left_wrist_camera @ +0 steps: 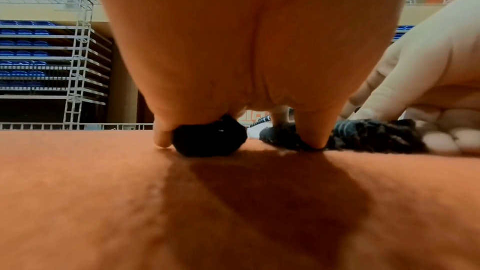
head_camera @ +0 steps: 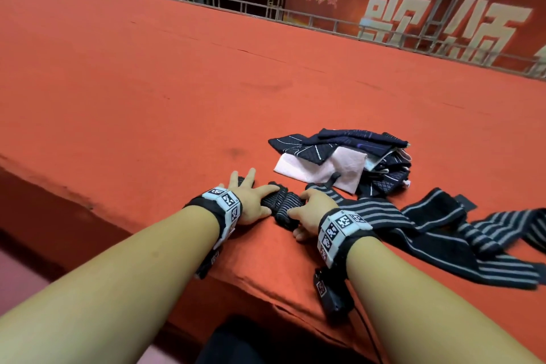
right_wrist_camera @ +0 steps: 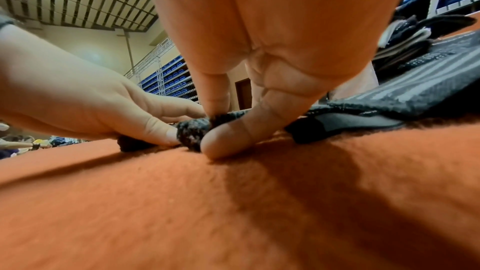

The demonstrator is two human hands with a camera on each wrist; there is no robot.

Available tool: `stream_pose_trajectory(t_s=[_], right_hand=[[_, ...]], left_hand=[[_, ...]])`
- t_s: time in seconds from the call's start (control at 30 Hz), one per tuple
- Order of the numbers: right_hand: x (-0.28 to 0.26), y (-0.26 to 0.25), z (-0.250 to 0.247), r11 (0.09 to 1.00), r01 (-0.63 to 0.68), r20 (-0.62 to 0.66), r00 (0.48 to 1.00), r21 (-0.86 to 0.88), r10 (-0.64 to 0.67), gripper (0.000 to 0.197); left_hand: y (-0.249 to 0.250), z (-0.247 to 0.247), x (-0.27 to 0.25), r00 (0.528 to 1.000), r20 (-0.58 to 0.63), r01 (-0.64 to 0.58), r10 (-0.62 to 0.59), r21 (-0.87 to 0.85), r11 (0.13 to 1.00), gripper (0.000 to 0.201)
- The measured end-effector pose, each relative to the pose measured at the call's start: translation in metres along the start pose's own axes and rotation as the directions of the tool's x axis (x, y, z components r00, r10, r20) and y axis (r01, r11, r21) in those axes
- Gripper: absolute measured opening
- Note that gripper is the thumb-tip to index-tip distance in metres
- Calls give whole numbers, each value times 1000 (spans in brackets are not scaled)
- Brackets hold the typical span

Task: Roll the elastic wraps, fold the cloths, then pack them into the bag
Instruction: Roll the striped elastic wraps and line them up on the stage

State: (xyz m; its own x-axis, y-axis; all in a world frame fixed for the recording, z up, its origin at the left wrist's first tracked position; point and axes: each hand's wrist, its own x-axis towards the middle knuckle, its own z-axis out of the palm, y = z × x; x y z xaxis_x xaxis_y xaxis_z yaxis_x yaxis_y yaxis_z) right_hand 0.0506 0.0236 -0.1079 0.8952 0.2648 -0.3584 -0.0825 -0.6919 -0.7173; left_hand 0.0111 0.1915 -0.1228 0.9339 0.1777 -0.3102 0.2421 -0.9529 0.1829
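A black elastic wrap with grey stripes lies on the orange felt table (head_camera: 147, 91). Its rolled end (head_camera: 285, 205) (left_wrist_camera: 363, 134) (right_wrist_camera: 192, 130) sits between my hands near the front edge. The unrolled tail (head_camera: 443, 233) (right_wrist_camera: 415, 89) trails off to the right. My left hand (head_camera: 251, 201) (right_wrist_camera: 78, 100) holds the roll's left end between thumb and forefinger, and its other fingers spread flat over a black bit (left_wrist_camera: 207, 139). My right hand (head_camera: 307, 213) (right_wrist_camera: 259, 28) pinches the roll's right end with thumb and forefinger. A loose pile of navy and pink cloths (head_camera: 339, 154) lies just beyond.
The table's front edge (head_camera: 133, 224) runs diagonally under my forearms, with a drop below it. A metal railing (head_camera: 206, 0) lines the far edge, with a red banner (head_camera: 413, 9) behind it. Bare orange felt stretches to the left and beyond.
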Motion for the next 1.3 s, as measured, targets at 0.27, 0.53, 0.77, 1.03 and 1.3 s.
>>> stream_pose_trajectory(t_s=[0.27, 0.53, 0.77, 1.03, 1.3], right_hand=[[29, 1, 4, 995, -23, -9, 1000, -93, 22, 27], [24, -13, 9, 998, -5, -18, 1000, -59, 4, 28], [24, -20, 14, 998, 24, -47, 999, -64, -27, 39], [34, -18, 0, 992, 8, -38, 999, -129, -13, 41], [28, 0, -25, 998, 54, -78, 995, -38, -57, 18]], left_hand=[[-20, -16, 5, 995, -33, -97, 94, -132, 987, 51], [-44, -31, -5, 993, -109, -49, 39, -88, 995, 86], [-49, -37, 5, 982, -168, -107, 90, -90, 990, 86], [-28, -33, 7, 993, -27, -113, 111, -95, 989, 88], [10, -23, -3, 977, 41, -212, 208, 117, 970, 60]])
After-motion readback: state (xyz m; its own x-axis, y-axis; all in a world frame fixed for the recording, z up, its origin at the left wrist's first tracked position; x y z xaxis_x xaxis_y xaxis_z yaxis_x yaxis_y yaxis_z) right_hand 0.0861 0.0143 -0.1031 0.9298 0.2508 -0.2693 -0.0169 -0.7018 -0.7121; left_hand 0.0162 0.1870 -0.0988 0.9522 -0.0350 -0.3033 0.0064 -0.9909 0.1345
